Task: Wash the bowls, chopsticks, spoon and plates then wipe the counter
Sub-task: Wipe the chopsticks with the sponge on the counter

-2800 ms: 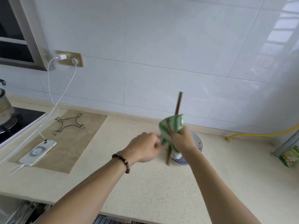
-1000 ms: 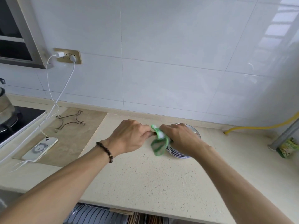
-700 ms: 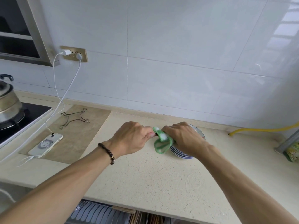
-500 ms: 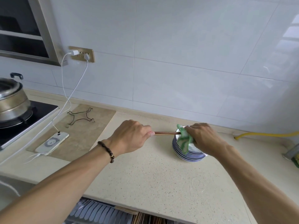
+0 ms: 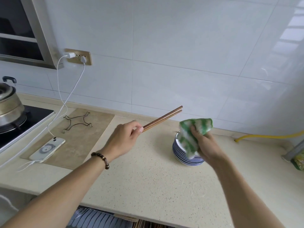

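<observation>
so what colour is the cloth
Green and white patches, on the cloth that the right hand holds; the head view shows it.

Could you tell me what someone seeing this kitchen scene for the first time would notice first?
Most striking is the pair of brown chopsticks that the left hand holds up over the middle of the counter. Just to their right, the right hand grips a green and white cloth above a stack of blue-rimmed plates.

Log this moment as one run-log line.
left hand: holds chopsticks clear of cloth | right hand: grips green cloth over stacked plates | counter: unwiped
</observation>
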{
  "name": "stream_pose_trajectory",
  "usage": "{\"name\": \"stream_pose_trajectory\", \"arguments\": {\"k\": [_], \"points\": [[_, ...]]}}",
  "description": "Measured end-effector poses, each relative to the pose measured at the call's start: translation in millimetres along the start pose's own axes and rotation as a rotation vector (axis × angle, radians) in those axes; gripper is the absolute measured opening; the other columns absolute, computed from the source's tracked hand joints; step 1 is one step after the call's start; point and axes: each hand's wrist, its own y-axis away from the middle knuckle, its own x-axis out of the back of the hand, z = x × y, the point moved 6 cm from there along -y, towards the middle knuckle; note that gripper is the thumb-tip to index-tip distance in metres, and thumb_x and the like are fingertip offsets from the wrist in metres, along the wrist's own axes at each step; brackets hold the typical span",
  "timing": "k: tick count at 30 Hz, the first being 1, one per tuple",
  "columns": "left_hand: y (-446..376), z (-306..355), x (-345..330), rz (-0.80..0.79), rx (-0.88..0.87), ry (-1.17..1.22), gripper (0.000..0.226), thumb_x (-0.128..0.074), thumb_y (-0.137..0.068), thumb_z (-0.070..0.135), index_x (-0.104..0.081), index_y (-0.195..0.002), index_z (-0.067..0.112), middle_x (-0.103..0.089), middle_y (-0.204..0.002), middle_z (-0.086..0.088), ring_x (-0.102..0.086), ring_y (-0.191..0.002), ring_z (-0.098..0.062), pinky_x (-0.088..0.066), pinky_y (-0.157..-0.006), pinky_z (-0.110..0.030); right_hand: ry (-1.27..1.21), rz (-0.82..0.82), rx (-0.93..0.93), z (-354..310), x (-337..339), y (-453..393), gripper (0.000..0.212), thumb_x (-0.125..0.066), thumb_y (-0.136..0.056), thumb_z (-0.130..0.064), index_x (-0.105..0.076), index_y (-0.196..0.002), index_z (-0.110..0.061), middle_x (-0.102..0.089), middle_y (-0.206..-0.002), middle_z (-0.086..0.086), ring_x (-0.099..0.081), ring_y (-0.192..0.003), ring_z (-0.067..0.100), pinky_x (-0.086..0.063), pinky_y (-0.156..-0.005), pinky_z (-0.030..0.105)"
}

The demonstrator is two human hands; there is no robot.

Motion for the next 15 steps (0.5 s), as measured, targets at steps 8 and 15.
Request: {"name": "stream_pose_trajectory", "arguments": {"k": [8,15], "points": [[19,39,-56,-0.055,0.077,0.191,0.028,-0.049,-0.105,0.019,-0.053,-0.077,0.015,-0.054,-0.06,0.001,-0.039,-0.043,-0.007,-0.028,-0.045,-0.023,-0.472,0.242,-0.088,20,-86,-1,0.028,-0.055,-0.103,-0.021,-0.059,-0.118,0.002,-0.071,-0.109,0.027,-0.074,-0.093,0.036,-0.062,-0.074,0.043],[21,42,-40,-0.076,0.112,0.186,0.029,-0.053,-0.103,0.028,-0.06,-0.081,0.012,-0.056,-0.059,-0.002,-0.038,-0.043,-0.007,-0.027,-0.044,-0.022,-0.449,0.422,-0.057,7,-77,-16,0.026,-0.055,-0.103,-0.035,-0.062,-0.105,-0.009,-0.076,-0.093,0.018,-0.074,-0.075,0.029,-0.06,-0.071,0.042]]}}
